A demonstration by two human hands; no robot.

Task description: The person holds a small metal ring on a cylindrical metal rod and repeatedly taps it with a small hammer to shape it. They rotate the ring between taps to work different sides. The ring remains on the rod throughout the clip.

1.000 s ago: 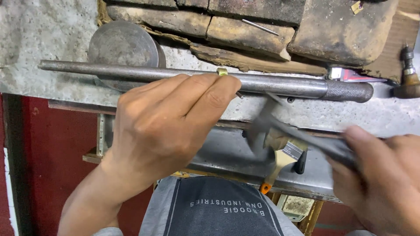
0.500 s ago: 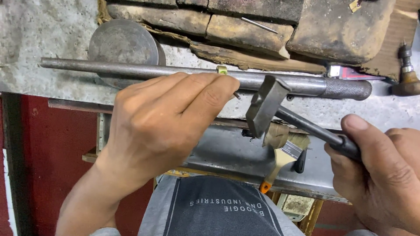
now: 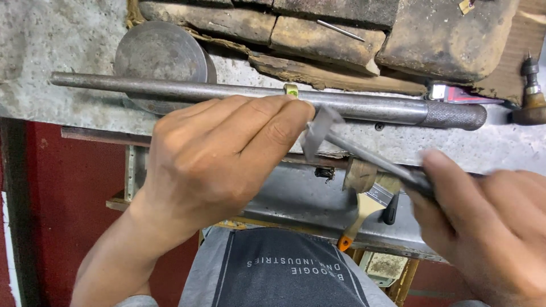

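Observation:
A long grey steel rod [image 3: 170, 88] with a knurled right end lies across a stone bench top. A small yellow ring [image 3: 290, 89] sits on the rod near its middle. My left hand [image 3: 222, 153] rests over the rod, its fingertips touching the rod just below the ring. My right hand [image 3: 489, 222] grips the dark handle of a small hammer [image 3: 322, 129]. The hammer head is blurred and sits close to my left fingertips, just under the rod.
A round steel block [image 3: 162, 57] lies under the rod at the left. Rough bricks and wood [image 3: 318, 34] line the back. A wooden-handled tool [image 3: 532, 102] stands at the far right. A brush [image 3: 364, 187] and metal tray sit below the bench edge.
The hammer head has swung left and down toward my left fingertips and the ring. My right hand has shifted with it. My left hand has stayed on the rod.

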